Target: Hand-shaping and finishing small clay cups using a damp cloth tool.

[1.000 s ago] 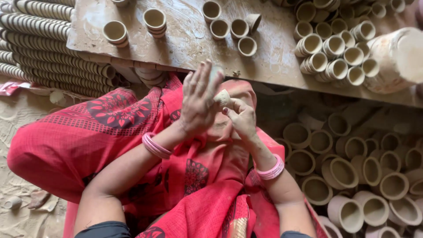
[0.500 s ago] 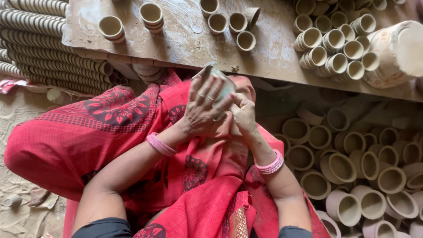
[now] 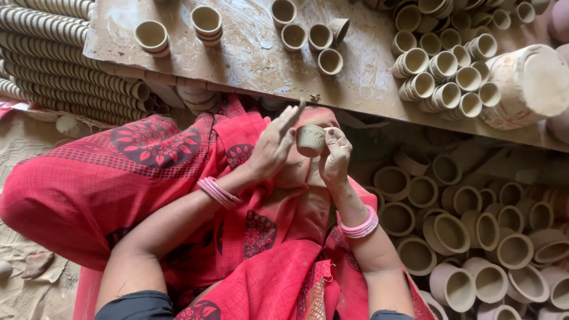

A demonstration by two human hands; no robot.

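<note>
A small ribbed clay cup [image 3: 310, 140] is held over my lap, its mouth turned away to the right. My right hand [image 3: 335, 159] grips it from the right side with thumb and fingers. My left hand [image 3: 274, 146] is flat, fingers stretched, its palm against the cup's left side. Both wrists carry pink bangles. My red patterned cloth [image 3: 148, 178] covers my knees below.
A muddy wooden board [image 3: 255, 56] crosses the top, bearing single cups and a cluster of stacked cups [image 3: 441, 74]. A large clay lump [image 3: 530, 86] sits at its right end. Rows of stacked cups [image 3: 53, 47] lie left. Several unfired cups [image 3: 474, 237] crowd the floor right.
My left hand went from raised open to pressed over the cup, then slid back to its left side. The cup has turned so its ribbed wall shows.
</note>
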